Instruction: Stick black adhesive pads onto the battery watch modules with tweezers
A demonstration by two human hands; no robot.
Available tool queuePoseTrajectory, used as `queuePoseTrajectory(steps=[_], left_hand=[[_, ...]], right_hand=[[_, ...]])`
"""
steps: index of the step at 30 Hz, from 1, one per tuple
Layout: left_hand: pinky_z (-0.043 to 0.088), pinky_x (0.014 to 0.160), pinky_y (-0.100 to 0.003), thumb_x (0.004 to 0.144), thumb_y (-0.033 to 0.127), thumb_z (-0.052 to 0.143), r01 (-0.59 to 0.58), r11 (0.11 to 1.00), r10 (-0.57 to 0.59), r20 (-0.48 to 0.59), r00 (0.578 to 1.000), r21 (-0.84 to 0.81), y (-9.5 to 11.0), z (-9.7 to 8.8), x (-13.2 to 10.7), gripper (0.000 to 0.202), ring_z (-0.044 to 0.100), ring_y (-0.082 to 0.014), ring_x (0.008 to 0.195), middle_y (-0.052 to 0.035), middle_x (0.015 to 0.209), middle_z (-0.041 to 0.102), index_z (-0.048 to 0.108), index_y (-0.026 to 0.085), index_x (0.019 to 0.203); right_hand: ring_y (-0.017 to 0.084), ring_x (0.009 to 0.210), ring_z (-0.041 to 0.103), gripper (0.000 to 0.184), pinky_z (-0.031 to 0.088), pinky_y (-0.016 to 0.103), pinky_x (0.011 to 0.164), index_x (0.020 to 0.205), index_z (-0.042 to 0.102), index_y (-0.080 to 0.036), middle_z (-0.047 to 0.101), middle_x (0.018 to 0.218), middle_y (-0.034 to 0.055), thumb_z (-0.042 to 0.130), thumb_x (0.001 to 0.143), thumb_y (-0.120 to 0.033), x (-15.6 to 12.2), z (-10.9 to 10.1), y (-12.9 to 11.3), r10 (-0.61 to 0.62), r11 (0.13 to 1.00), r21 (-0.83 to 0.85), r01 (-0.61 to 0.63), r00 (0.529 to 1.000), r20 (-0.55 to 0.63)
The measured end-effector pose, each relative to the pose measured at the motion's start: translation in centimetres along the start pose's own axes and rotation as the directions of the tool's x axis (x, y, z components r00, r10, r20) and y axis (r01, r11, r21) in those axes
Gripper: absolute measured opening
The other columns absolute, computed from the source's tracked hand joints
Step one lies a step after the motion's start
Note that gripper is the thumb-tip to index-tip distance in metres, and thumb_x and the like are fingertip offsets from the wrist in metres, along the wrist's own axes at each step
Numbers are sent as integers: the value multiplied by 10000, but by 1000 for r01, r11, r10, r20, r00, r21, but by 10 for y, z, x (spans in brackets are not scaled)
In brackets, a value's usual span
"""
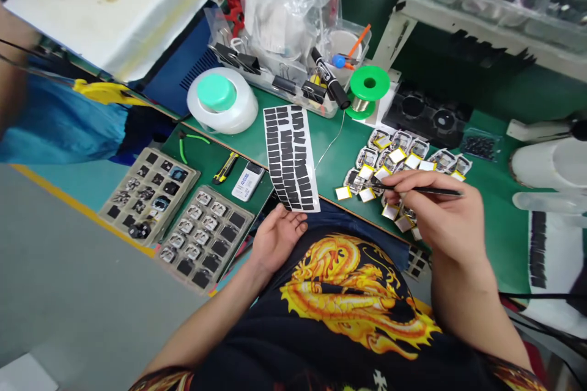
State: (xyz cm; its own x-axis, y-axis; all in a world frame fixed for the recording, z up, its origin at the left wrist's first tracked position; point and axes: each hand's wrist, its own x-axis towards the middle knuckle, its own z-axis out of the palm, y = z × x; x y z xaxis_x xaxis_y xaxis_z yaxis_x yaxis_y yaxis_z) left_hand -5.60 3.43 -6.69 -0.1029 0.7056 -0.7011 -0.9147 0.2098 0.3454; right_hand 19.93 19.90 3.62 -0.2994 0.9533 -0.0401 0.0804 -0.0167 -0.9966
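left hand: open, palm up, fingers loosely spread, holding nothing
left fingertips: just below the low end of the backing sheet (can't tell if touching)
right hand: fingers closed in a pen grip on the black tweezers, tips pointing left
tweezers position: over the front right of the desk, among the loose parts
backing sheet: white, rows of black foam pads, lying on the green desk mat at the front edge, mid-desk
loose parts: small yellow-bordered squares and metal-framed pieces, heaped at the front right
front left: two grey parts trays, green-handled flush cutters, yellow utility knife
back middle: plastic bin, black marker, green solder spool, white tape roll
far left edge: another person's arm, blue cloth below it
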Motion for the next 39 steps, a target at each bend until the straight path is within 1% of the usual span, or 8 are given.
queuePoseTrajectory(steps=[7, 14, 18, 22, 29, 31, 36, 39], left_hand=[[633, 807, -312, 810, 498, 995, -109, 988, 113, -27, 993, 110, 21, -15, 16, 398, 775, -181, 887, -34, 940, 800, 758, 208, 942], [577, 596, -286, 787, 487, 1022, -277, 903, 288, 16, 958, 330, 53, 6, 17, 437, 718, -158, 658, -45, 912, 838, 838, 181, 1039], [651, 731, -307, 698, 425, 1080, -303, 854, 348, -30, 937, 423, 62, 22, 15, 453, 786, -189, 770, -84, 983, 864, 857, 145, 976], [660, 803, -289, 663, 377, 1100, -315, 844, 379, -66, 923, 435, 64, 28, 12, 438, 804, -166, 836, -44, 1010, 870, 851, 168, 957], [511, 480, -252, 681, 393, 1071, -249, 854, 308, -58, 949, 456, 61, 26, 8, 420, 676, -125, 564, -13, 832, 808, 825, 150, 919], [532, 510, -253, 711, 405, 1054, -244, 855, 300, -52, 953, 457, 62, 23, 10, 417, 699, -125, 599, -20, 890, 827, 823, 151, 948], [667, 818, -290, 700, 369, 1054, -277, 837, 358, -90, 929, 473, 66, 17, 21, 417, 810, -171, 936, -25, 1093, 868, 830, 173, 993], [652, 757, -271, 725, 384, 1030, -277, 828, 361, -85, 929, 488, 67, 19, 27, 411, 798, -169, 945, -10, 1121, 869, 840, 190, 1034]], right_hand=[[170, 797, 812, 126, 708, 308, 737, 885, 854, -265, 872, 1043, 30, 851, 919, -143, -11, -25, 4, 2, 999, 45, 4, 989, -150], [206, 827, 806, 123, 720, 361, 709, 871, 855, -308, 866, 1036, 27, 872, 902, -190, -17, -30, 9, 16, 1000, 23, -12, 983, -185], [185, 788, 798, 138, 691, 319, 719, 860, 855, -271, 871, 1027, 56, 832, 916, -147, -19, -31, 10, 14, 999, 44, -6, 983, -184], [178, 787, 802, 133, 677, 307, 736, 859, 849, -252, 874, 1035, 68, 823, 914, -133, -21, -34, 13, 26, 998, 62, -15, 980, -198], [155, 755, 779, 113, 685, 302, 733, 855, 846, -250, 875, 1037, 49, 837, 913, -154, -22, -37, 18, 43, 999, 42, -35, 976, -214], [165, 770, 793, 89, 712, 327, 755, 855, 840, -256, 874, 1037, 34, 859, 897, -180, -21, -38, 17, 36, 999, 42, -26, 970, -241], [176, 782, 817, 92, 737, 341, 750, 886, 839, -265, 876, 1040, 23, 896, 863, -197, -19, -50, 13, -56, 997, 31, 75, 917, -395], [187, 820, 833, 106, 749, 356, 767, 961, 850, -264, 877, 1076, 26, 916, 880, -247, -22, -61, 14, -108, 994, -25, 109, 885, -454]])
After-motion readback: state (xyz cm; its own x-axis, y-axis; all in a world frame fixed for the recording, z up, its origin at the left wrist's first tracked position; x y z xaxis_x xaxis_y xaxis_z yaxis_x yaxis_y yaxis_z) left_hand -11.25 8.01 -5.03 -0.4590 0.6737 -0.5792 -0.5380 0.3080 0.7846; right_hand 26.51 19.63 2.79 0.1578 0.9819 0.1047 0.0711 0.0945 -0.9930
